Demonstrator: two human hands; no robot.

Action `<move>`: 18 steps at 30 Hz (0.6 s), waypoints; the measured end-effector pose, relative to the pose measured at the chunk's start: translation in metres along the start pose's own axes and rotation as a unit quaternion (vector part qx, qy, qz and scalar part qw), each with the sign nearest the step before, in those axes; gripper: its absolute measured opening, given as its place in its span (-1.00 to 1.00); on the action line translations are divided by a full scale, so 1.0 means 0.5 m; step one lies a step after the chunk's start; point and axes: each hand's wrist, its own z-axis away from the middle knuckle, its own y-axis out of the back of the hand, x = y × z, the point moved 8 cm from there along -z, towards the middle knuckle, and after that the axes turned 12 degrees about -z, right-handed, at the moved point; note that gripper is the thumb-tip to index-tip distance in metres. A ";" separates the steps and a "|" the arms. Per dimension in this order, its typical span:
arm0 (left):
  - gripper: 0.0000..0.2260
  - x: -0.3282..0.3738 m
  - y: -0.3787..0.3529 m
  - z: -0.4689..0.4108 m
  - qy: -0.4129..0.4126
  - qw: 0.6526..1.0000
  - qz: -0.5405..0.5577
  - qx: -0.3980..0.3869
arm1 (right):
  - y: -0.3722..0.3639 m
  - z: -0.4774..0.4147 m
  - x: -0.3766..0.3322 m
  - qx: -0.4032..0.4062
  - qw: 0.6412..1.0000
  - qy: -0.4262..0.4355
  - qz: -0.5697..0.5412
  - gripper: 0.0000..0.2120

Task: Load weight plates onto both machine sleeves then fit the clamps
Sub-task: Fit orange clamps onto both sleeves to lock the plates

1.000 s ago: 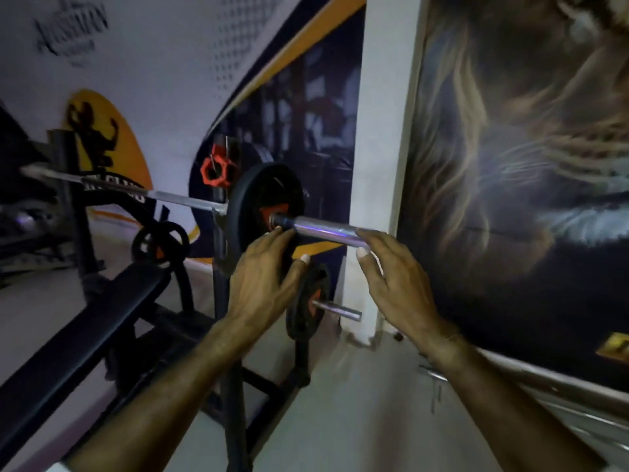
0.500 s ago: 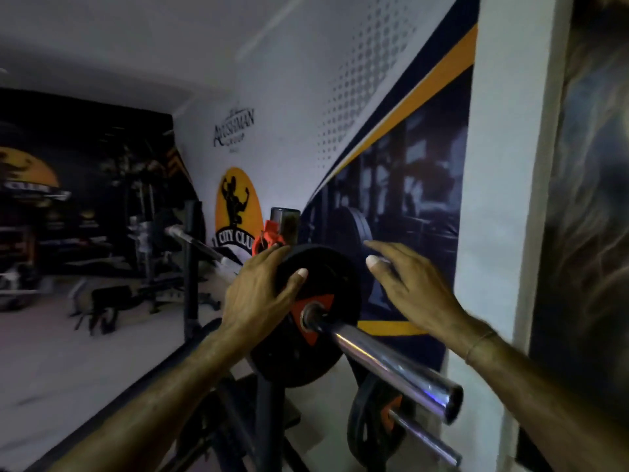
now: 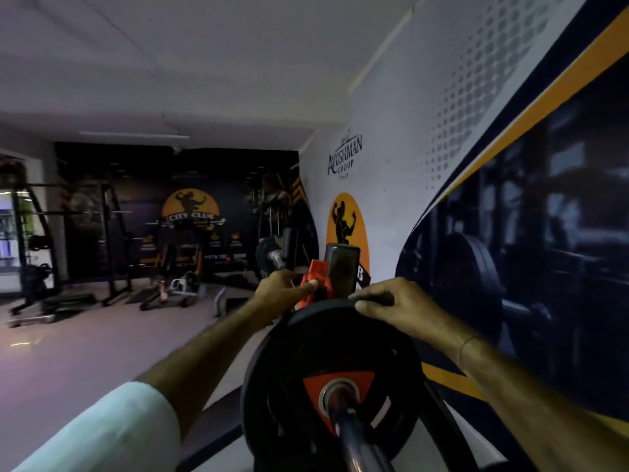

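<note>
A white side wall runs along the right, printed with grey dots, the lettering "AYUSHMAN GROUP" and an orange oval holding a black bodybuilder silhouette. A yellow stripe edges a dark gym photo mural. The black far wall carries a "CITY CLUB" emblem. Left of it, black rack frames stand on the pale floor. A plain ceiling spans above.

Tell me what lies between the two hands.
Head view: the orange clamp and a dark rack post, between left hand and right hand on the weight plate.
</note>
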 end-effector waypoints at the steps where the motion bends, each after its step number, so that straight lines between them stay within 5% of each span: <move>1: -0.57 -0.014 -0.014 -0.025 0.011 0.999 0.025 -0.023 | 0.001 -0.006 0.005 -0.006 1.000 0.002 -0.004 -0.79; 9: -0.49 -0.055 -0.084 -0.108 0.068 0.967 0.190 -0.154 | 0.009 -0.034 0.019 -0.049 0.998 0.027 -0.022 -0.80; 14: -0.72 -0.060 -0.096 -0.118 0.121 0.950 0.247 -0.146 | 0.007 -0.034 0.022 -0.046 0.998 0.025 -0.025 -0.80; 18: -0.63 -0.068 -0.094 -0.128 0.135 0.947 0.259 -0.136 | 0.007 -0.033 0.021 -0.044 0.998 0.022 -0.028 -0.79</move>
